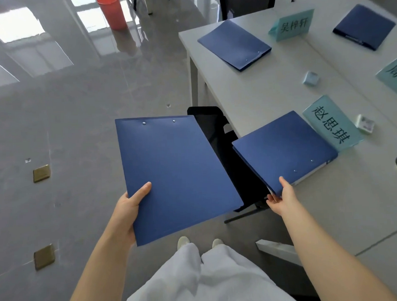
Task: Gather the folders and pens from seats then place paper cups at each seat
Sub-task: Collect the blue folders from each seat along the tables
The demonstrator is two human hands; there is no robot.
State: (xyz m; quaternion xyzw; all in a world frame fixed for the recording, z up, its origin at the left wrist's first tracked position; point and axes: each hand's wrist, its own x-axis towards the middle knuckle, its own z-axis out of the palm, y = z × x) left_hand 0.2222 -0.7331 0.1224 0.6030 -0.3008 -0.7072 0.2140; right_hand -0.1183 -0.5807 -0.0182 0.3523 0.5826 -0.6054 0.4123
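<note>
Left hand [127, 208]: gripped the near left corner of a blue folder [175, 174], thumb flat on its cover, fingers curled out of sight beneath; held clear of the counter, over the grey floor.
Held folder: closed, tilted slightly, two rivets along its far edge.
Right hand [281, 198]: pinched the near corner of a second blue folder [281, 146], thumb on top, fingers [271, 198] tucked under the overhanging edge.
Second folder: lay on the counter [247, 98] with its near corner jutting past the counter edge; white pages showed along its right side; touched, or just beside, a pale teal name card [331, 124].
Third folder [234, 44]: flat near the counter's far left corner, well apart from both hands.
Fourth folder [364, 27]: flat farther right, beyond another name card [293, 24].
Further name card [394, 75]: cut off at the right border.
Small items: a pale blue cube [311, 78] and a small white box [365, 123] sat on the counter between the cards.
Chair [217, 131]: black, tucked under the counter between the two held folders.
Floor: glossy grey, two brass plates [41, 173] at left, a red bucket [112, 12] far off.
Pens, cups: could not tell whether any were in view.
</note>
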